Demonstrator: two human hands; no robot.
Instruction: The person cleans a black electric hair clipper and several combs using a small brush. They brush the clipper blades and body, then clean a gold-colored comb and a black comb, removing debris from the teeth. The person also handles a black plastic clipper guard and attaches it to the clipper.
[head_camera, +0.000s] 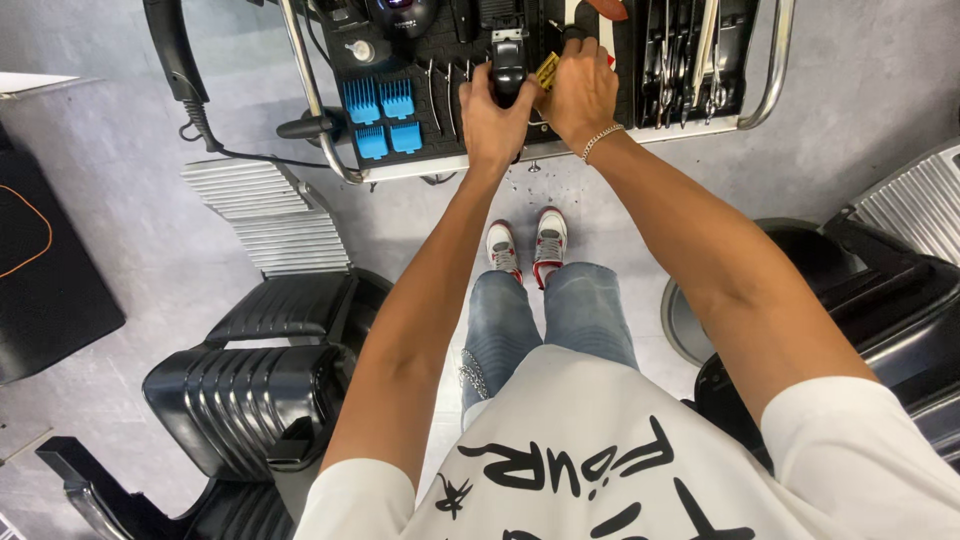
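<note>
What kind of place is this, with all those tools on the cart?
Most likely a barbershop. The left hand and right hand hold a black hair clipper over a tool tray with blue clipper guards and scissors. Black barber chairs stand nearby.

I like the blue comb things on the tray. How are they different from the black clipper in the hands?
The blue guard combs are bright blue; the clipper is black. The combs are four small toothed pieces lying flat in a square on the tray, untouched; the clipper is one longer body, held by the left hand while the right hand works beside it. Both are over the same black-topped tray.
</note>
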